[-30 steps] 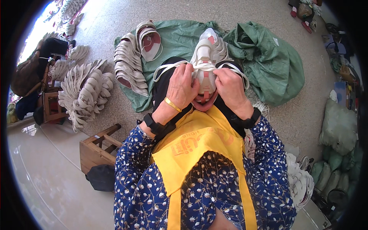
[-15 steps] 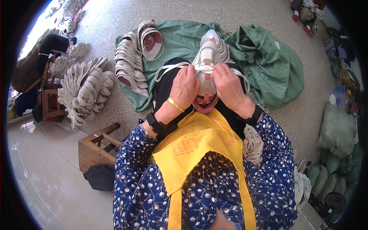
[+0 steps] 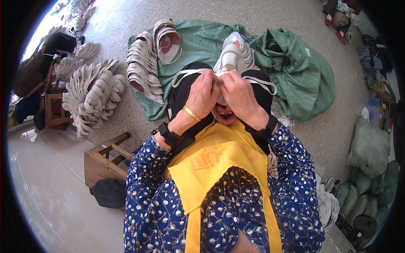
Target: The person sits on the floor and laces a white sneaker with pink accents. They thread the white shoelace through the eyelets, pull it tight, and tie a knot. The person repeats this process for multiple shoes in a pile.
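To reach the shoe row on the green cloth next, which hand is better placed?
Left, probably: the left hand is nearer the shoe row; the right hand is farther right. Both are at one white shoe.

Left forearm (image 3: 147,159) and right forearm (image 3: 291,147) angle up and inward, elbows out wide. Wrists apart, both roughly straight. Left hand (image 3: 201,95): back up, fingers curled into a pinch. Right hand (image 3: 238,95) mirrors it, level with left. Fingertips close together at center; can't tell if touching.
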`<state>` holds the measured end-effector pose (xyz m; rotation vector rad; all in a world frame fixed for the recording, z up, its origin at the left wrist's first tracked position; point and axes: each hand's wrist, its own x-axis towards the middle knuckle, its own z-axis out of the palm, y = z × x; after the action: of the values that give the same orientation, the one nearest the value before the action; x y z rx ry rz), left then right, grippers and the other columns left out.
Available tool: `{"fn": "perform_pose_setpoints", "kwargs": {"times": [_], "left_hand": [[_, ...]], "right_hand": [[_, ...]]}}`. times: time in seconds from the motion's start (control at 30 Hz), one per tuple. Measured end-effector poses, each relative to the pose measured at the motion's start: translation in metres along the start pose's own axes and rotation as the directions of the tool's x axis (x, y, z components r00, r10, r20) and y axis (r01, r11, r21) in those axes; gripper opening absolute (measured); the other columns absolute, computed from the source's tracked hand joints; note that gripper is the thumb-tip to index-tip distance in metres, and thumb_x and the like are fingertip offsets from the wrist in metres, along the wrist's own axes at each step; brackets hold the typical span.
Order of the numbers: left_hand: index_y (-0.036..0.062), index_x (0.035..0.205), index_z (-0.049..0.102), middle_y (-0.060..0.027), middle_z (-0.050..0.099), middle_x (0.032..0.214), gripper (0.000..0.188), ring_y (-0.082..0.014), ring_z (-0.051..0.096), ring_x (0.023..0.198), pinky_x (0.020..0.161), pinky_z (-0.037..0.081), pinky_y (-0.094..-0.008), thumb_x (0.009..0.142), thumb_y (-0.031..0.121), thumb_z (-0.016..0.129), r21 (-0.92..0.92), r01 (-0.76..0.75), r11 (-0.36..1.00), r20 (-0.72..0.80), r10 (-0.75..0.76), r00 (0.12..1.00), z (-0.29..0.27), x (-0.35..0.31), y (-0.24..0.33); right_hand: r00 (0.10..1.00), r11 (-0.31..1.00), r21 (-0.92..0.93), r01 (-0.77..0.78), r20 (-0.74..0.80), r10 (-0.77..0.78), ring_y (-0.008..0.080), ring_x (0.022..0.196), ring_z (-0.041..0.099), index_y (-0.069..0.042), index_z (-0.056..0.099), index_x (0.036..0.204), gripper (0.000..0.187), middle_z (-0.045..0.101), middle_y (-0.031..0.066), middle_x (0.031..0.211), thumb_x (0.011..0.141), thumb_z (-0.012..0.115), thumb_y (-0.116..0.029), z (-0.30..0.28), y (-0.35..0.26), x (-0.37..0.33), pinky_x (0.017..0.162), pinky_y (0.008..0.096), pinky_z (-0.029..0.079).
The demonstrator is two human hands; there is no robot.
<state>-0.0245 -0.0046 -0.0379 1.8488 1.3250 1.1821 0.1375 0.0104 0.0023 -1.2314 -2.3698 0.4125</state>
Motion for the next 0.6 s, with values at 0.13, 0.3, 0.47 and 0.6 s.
{"fn": "perform_pose_setpoints", "kwargs": {"times": [0.13,0.3,0.47,0.6], "left_hand": [[0.0007,0.100,0.052,-0.0190,0.058,0.086,0.013,-0.0397,0.060,0.078,0.069,0.049,-0.0443,0.088,0.001,0.059,0.011,-0.024,1.000,-0.025,0.025,0.999,0.001,0.000,0.001],[0.0014,0.100,0.052,-0.0193,0.056,0.085,0.015,-0.0406,0.059,0.079,0.069,0.048,-0.0461,0.087,0.001,0.059,0.030,0.026,0.999,-0.025,-0.025,0.999,0.002,0.001,0.011],[0.0019,0.097,0.053,-0.0171,0.054,0.082,0.014,-0.0368,0.058,0.075,0.067,0.047,-0.0434,0.085,0.000,0.059,0.062,0.021,0.998,-0.070,-0.017,0.997,0.002,0.000,0.016],[0.0014,0.095,0.055,-0.0137,0.053,0.081,0.012,-0.0312,0.058,0.070,0.063,0.047,-0.0393,0.085,-0.002,0.061,0.048,-0.049,0.998,-0.091,0.053,0.994,0.003,0.004,0.018]], "right_hand": [[0.999,0.998,-0.062,-0.008,0.041,0.010,0.0369,0.084,0.069,-0.001,0.059,0.096,0.013,0.062,0.0181,0.094,0.084,0.063,-0.005,0.001,0.001,0.005,0.071,0.0424,0.056],[0.998,0.986,-0.168,0.011,0.061,-0.001,0.0348,0.081,0.068,-0.001,0.060,0.092,0.010,0.062,0.0168,0.092,0.083,0.064,-0.005,-0.006,0.002,0.007,0.069,0.0424,0.056],[0.997,0.994,0.102,-0.049,0.058,0.044,0.0303,0.072,0.065,0.000,0.060,0.086,0.008,0.061,0.0134,0.082,0.085,0.067,-0.004,-0.081,-0.001,-0.017,0.062,0.0406,0.050],[0.976,0.944,0.249,-0.216,0.082,0.202,0.0281,0.066,0.060,0.000,0.057,0.083,0.011,0.058,0.0124,0.075,0.087,0.067,-0.003,-0.090,0.010,-0.031,0.060,0.0385,0.046]]}}
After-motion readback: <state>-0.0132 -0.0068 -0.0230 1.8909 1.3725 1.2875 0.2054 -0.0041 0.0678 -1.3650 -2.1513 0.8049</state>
